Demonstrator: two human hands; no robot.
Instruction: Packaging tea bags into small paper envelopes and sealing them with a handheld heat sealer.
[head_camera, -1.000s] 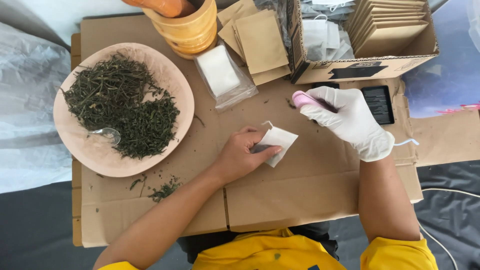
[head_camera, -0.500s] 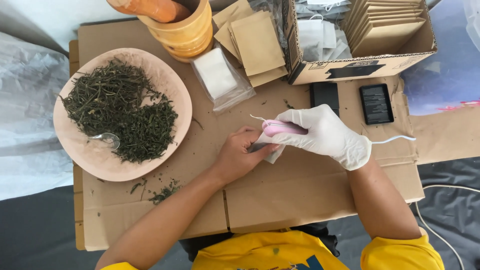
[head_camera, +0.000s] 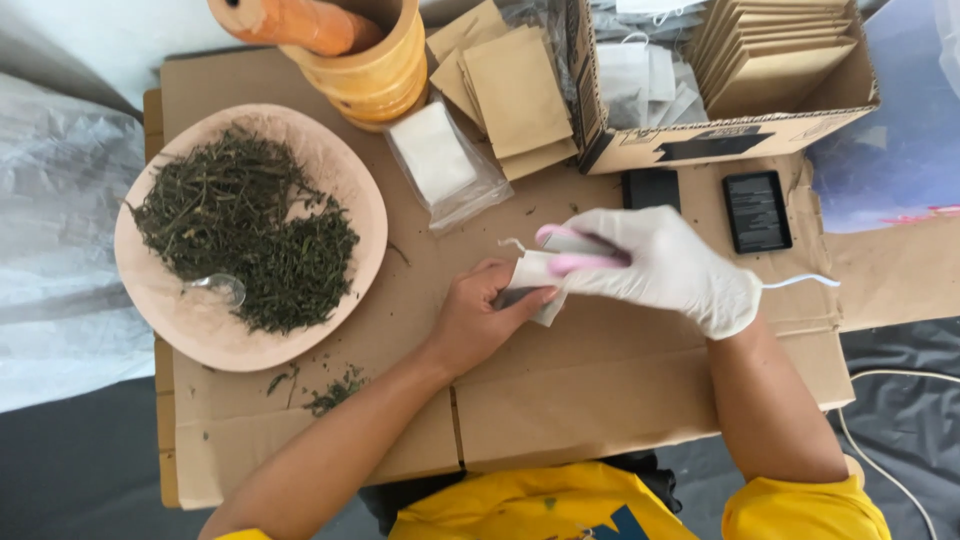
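Between the two hands, on the cardboard sheet (head_camera: 600, 390): small white pouch (head_camera: 528, 272), pinned flat. Left hand (head_camera: 480, 325), bare: fingers closed down on the pouch's near edge, thumb tucked under. Right hand (head_camera: 665, 265), white-gloved: wrapped tight round a pink handheld tool (head_camera: 572, 263), tip laid across the pouch's upper edge. Trailing from behind the gloved grip, towards the right: thin white cord (head_camera: 800, 282).

Step in hand, by judgement: closing the pouch's open edge with the tool. Whether sealed yet, cannot tell; edge hidden under the tool.

For the next move: keep the left grip firm, hold the edge flat and unwrinkled, draw the tool evenly along it, and keep the bare fingertips off the tip.

Left of the grip: wooden plate (head_camera: 350, 200) of dried green leaves (head_camera: 250, 235), with a small spoon (head_camera: 215, 290). Beyond the grip: clear packet of white pouches (head_camera: 440, 160), brown envelopes (head_camera: 515, 90), two small black devices (head_camera: 757, 210)
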